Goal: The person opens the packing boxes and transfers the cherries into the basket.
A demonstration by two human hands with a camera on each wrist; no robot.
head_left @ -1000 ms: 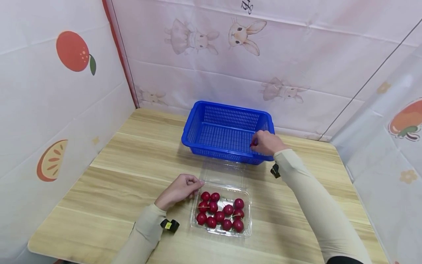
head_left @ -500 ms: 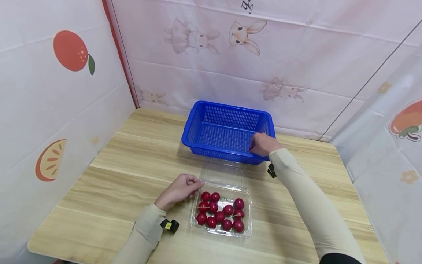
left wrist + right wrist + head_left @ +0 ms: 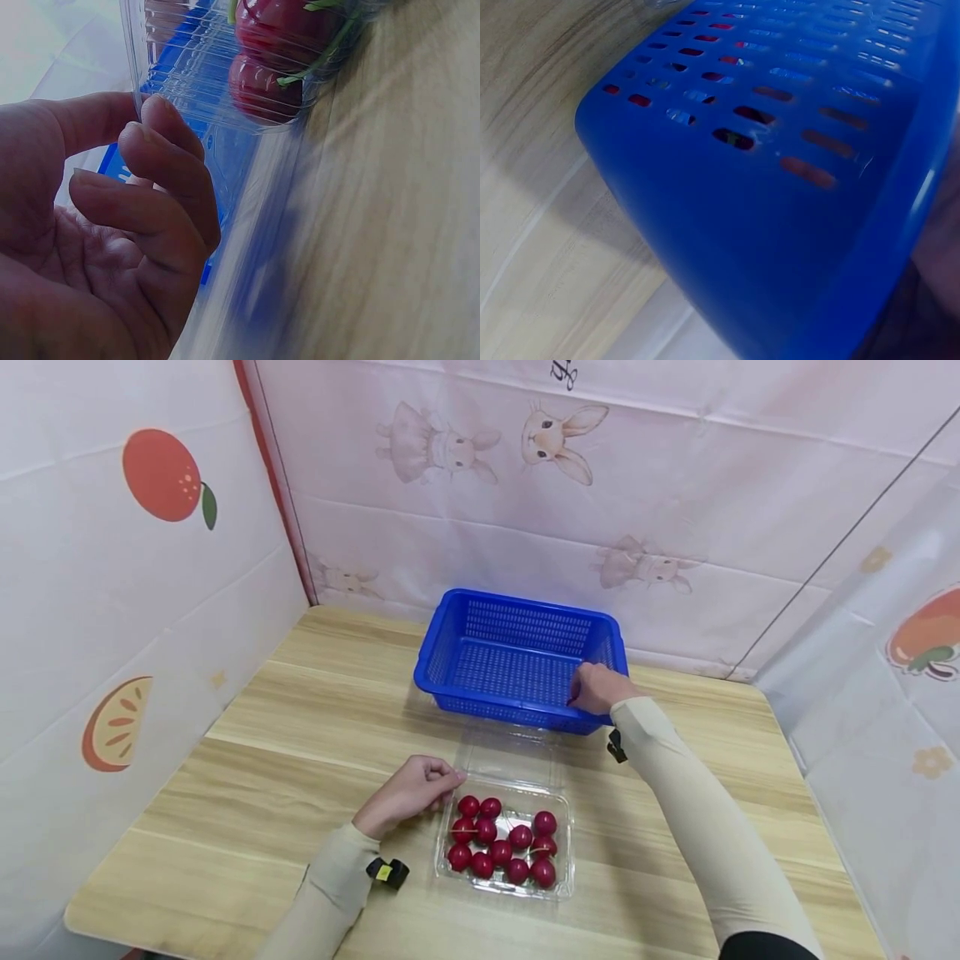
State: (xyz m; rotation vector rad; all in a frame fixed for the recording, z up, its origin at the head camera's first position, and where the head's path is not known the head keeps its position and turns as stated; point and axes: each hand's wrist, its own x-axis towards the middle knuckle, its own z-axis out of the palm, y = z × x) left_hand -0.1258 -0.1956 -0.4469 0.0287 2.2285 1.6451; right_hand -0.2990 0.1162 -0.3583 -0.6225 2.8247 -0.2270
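My left hand point(image 3: 408, 789) pinches the rim of a clear plastic fruit box point(image 3: 567, 843) at its far left corner; the left wrist view shows thumb and forefinger on that rim. Several red cherries point(image 3: 501, 852), some with stems, lie inside the box. Over the near right part of a blue plastic basket point(image 3: 517, 702), my right hand point(image 3: 600, 687) reaches down inside. Its curled fingers hold a cherry point(image 3: 572, 701), of which only a dark red sliver shows. In the right wrist view the basket wall point(image 3: 705, 225) covers most of that hand, and red shows through the slots.
The box's clear lid point(image 3: 510, 753) lies folded back on the wooden table point(image 3: 300, 735), between box and basket. Behind the basket rises a pink printed curtain point(image 3: 480, 527), and white printed sheets point(image 3: 67, 610) hang at both sides.
My right hand has moved slightly left and lower into the basket, then stayed nearly still. The left hand and the box have kept their place.
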